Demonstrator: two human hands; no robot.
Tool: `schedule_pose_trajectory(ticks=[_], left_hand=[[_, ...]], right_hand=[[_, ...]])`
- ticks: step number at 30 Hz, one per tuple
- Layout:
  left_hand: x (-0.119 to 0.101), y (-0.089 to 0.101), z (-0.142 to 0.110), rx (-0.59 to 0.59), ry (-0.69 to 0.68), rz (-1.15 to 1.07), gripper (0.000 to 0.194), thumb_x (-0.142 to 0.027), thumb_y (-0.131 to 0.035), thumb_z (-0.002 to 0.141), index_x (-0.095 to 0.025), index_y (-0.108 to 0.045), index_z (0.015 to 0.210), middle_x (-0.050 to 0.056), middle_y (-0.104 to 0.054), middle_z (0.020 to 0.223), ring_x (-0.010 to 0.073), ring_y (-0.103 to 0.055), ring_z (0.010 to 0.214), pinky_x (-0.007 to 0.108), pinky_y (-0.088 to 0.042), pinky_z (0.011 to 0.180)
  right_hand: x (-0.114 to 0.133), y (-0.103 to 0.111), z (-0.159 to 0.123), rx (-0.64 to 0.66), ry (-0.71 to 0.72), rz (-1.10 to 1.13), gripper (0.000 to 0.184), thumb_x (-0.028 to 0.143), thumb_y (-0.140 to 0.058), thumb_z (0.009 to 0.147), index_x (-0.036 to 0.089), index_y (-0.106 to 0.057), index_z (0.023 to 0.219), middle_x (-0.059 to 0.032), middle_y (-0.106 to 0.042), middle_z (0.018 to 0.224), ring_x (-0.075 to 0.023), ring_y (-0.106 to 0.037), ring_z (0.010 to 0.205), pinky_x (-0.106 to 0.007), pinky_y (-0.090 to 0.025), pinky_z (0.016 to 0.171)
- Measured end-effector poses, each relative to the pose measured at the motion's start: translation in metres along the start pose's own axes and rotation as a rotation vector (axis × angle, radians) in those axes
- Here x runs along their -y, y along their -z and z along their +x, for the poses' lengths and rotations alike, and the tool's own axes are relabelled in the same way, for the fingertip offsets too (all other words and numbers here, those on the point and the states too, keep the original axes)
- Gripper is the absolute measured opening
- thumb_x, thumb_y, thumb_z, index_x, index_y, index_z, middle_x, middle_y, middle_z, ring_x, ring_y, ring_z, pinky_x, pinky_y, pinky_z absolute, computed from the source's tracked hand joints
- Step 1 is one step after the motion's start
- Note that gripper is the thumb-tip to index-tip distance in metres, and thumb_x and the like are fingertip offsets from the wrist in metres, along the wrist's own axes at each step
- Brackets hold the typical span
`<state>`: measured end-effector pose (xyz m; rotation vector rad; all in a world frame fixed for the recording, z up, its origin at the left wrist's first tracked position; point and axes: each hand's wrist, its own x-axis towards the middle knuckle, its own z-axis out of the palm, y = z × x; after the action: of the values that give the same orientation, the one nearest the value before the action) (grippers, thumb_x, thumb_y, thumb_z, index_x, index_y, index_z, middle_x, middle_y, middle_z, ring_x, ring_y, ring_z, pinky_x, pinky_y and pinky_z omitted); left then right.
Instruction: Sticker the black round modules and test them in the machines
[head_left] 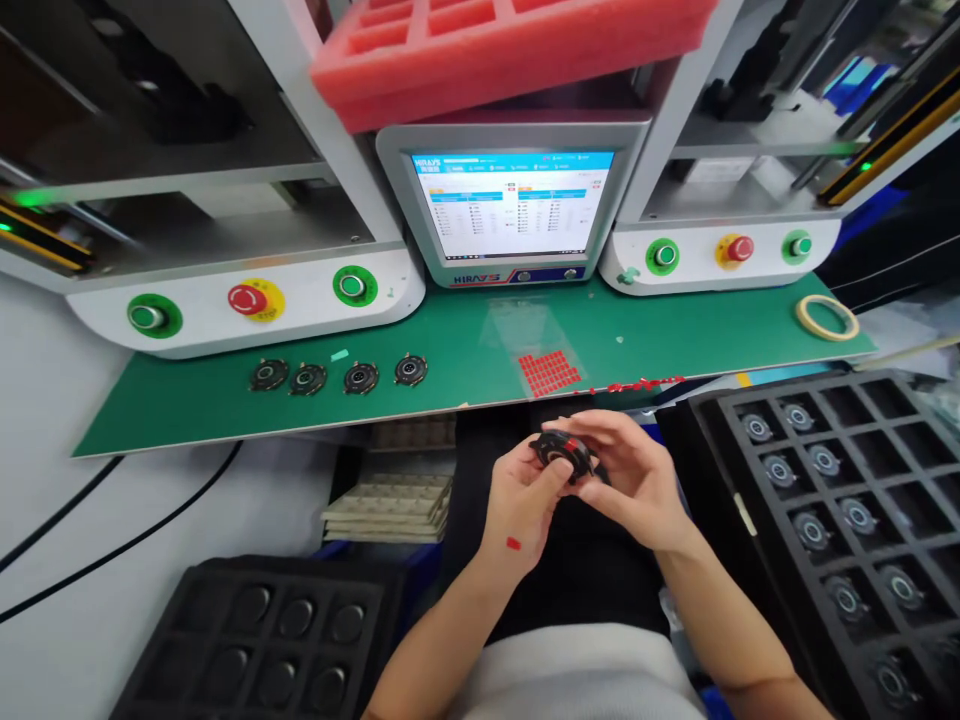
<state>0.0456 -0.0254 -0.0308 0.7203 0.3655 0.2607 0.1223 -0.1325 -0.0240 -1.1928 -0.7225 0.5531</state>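
Observation:
A round black part (553, 447) with small tabs on its rim is held up over my lap, tilted. My left hand (517, 505) grips it from the left, thumb across its face. My right hand (637, 468) closes on its right side, fingers over the far rim and thumb near the lower edge. A red strip (574, 444) shows on the part's rim; the fingers partly hide that side. One red sticker (513, 543) lies on my left wrist. Just beyond my hands, a clear sheet of small red stickers (550, 373) rests at the bench edge.
Several similar round parts (361, 378) line the green bench (465, 340) at left. Red scraps (637, 385) trail along its edge; a tape roll (826, 317) sits right. Black trays (720, 430) flank me. Behind are a monitor (517, 210), button panels and red foam (510, 70).

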Motion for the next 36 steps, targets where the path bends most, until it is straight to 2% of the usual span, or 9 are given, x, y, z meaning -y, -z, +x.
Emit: schedule_pose_trajectory(ticks=[2, 6, 10, 13, 18, 22, 28, 33, 36], left_hand=[[-0.002, 0.002, -0.005, -0.038, -0.092, 0.14, 0.022, -0.033, -0.079, 0.077, -0.014, -0.07, 0.085, 0.002, -0.071, 0.066, 0.0111, -0.067, 0.056, 0.018, -0.055, 0.057], [-0.006, 0.007, -0.015, -0.043, -0.27, 0.485, 0.013, -0.027, -0.072, 0.084, -0.016, -0.071, 0.09, 0.0, -0.071, 0.07, 0.0107, -0.068, 0.057, 0.017, -0.055, 0.057], [-0.016, 0.011, -0.018, 0.038, -0.515, 0.869, 0.011, -0.018, -0.068, 0.086, -0.02, -0.071, 0.097, 0.0, -0.073, 0.082, 0.009, -0.068, 0.068, 0.016, -0.054, 0.065], [-0.025, 0.014, -0.017, 0.112, -0.669, 1.026, 0.015, -0.016, -0.07, 0.085, -0.019, -0.069, 0.099, 0.0, -0.074, 0.086, 0.0085, -0.068, 0.074, 0.015, -0.053, 0.07], [-0.033, 0.016, -0.015, 0.234, -0.767, 1.094, 0.019, -0.016, -0.068, 0.087, -0.018, -0.067, 0.105, 0.002, -0.074, 0.088, 0.0097, -0.068, 0.077, 0.017, -0.053, 0.072], [-0.034, 0.014, -0.016, 0.261, -0.784, 1.093, 0.02, -0.015, -0.067, 0.087, -0.018, -0.067, 0.107, 0.002, -0.074, 0.089, 0.0096, -0.068, 0.076, 0.017, -0.053, 0.071], [-0.034, 0.015, -0.015, 0.242, -0.804, 1.085, 0.019, -0.015, -0.067, 0.087, -0.017, -0.067, 0.106, 0.002, -0.073, 0.089, 0.0088, -0.067, 0.077, 0.016, -0.053, 0.071], [-0.034, 0.016, -0.014, 0.254, -0.825, 1.077, 0.021, -0.012, -0.068, 0.086, -0.015, -0.067, 0.107, 0.003, -0.074, 0.093, 0.0082, -0.068, 0.082, 0.014, -0.053, 0.075], [-0.034, 0.016, -0.014, 0.258, -0.834, 1.077, 0.02, -0.012, -0.068, 0.086, -0.014, -0.067, 0.106, 0.004, -0.074, 0.093, 0.0081, -0.068, 0.083, 0.014, -0.053, 0.077]], right_hand=[[0.007, 0.0, -0.002, -0.065, 0.114, -0.057, 0.042, 0.018, -0.074, 0.081, 0.026, -0.062, 0.12, -0.0063, -0.071, 0.117, -0.0193, -0.069, 0.109, -0.035, -0.056, 0.096], [0.016, -0.004, -0.001, -0.233, 0.24, -0.247, 0.029, 0.0, -0.073, 0.075, 0.023, -0.063, 0.088, -0.0001, -0.072, 0.088, -0.0134, -0.069, 0.082, -0.027, -0.058, 0.076], [0.023, -0.01, -0.004, -0.259, 0.255, -0.311, 0.03, -0.005, -0.072, 0.074, 0.021, -0.057, 0.078, 0.0002, -0.071, 0.083, -0.0133, -0.068, 0.078, -0.027, -0.057, 0.071], [0.028, -0.009, -0.007, -0.237, 0.242, -0.325, 0.031, -0.006, -0.072, 0.073, 0.021, -0.057, 0.078, 0.0006, -0.071, 0.084, -0.0129, -0.068, 0.079, -0.027, -0.056, 0.072], [0.036, 0.002, -0.004, -0.052, 0.189, -0.328, 0.03, -0.005, -0.069, 0.076, 0.021, -0.055, 0.081, 0.0006, -0.066, 0.085, -0.012, -0.063, 0.08, -0.027, -0.053, 0.07], [0.037, 0.01, 0.001, 0.078, 0.188, -0.319, 0.028, -0.003, -0.067, 0.078, 0.021, -0.052, 0.076, 0.0007, -0.061, 0.081, -0.0121, -0.06, 0.076, -0.027, -0.051, 0.066], [0.031, 0.006, 0.002, -0.039, 0.295, -0.343, 0.028, -0.003, -0.072, 0.074, 0.021, -0.058, 0.078, -0.0008, -0.068, 0.084, -0.0148, -0.065, 0.077, -0.03, -0.055, 0.067], [0.028, 0.003, -0.003, -0.081, 0.473, -0.447, 0.032, -0.009, -0.074, 0.068, 0.019, -0.066, 0.082, -0.0012, -0.073, 0.081, -0.0162, -0.069, 0.077, -0.03, -0.058, 0.068], [0.029, 0.003, -0.004, -0.103, 0.467, -0.457, 0.032, -0.008, -0.075, 0.066, 0.019, -0.066, 0.079, -0.0007, -0.073, 0.078, -0.0162, -0.07, 0.074, -0.03, -0.058, 0.065]])
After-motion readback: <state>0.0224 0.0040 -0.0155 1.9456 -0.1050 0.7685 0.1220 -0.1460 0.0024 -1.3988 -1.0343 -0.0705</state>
